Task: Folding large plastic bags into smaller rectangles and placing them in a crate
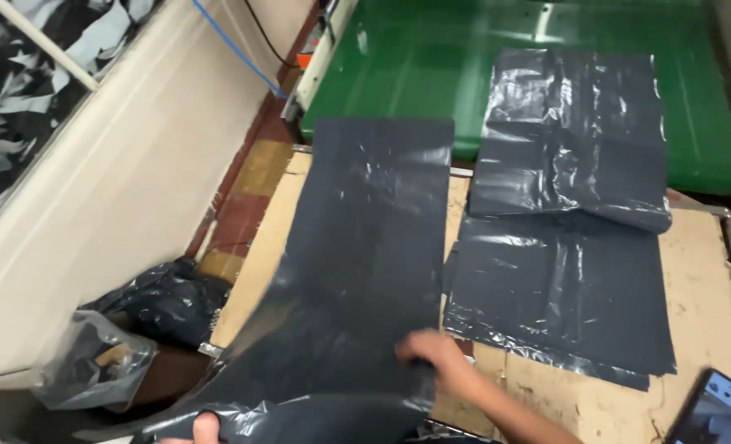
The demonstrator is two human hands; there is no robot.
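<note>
A long dark plastic sheet [357, 271] lies stretched on the cardboard worktop [703, 288], left of the stacked sheets [567, 238], right hand [431, 353] pressing it flat, left hand [205, 427] pinching its near edge taut.

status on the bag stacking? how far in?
Done: a stack of flat dark grey plastic bags lies on the worn board, and another pile sits on the green conveyor. In hand: a long dark grey bag, right hand pressing its lower edge, left hand gripping the near end. Left: that bag isn't on either stack; how many remain can't be seen.
</note>
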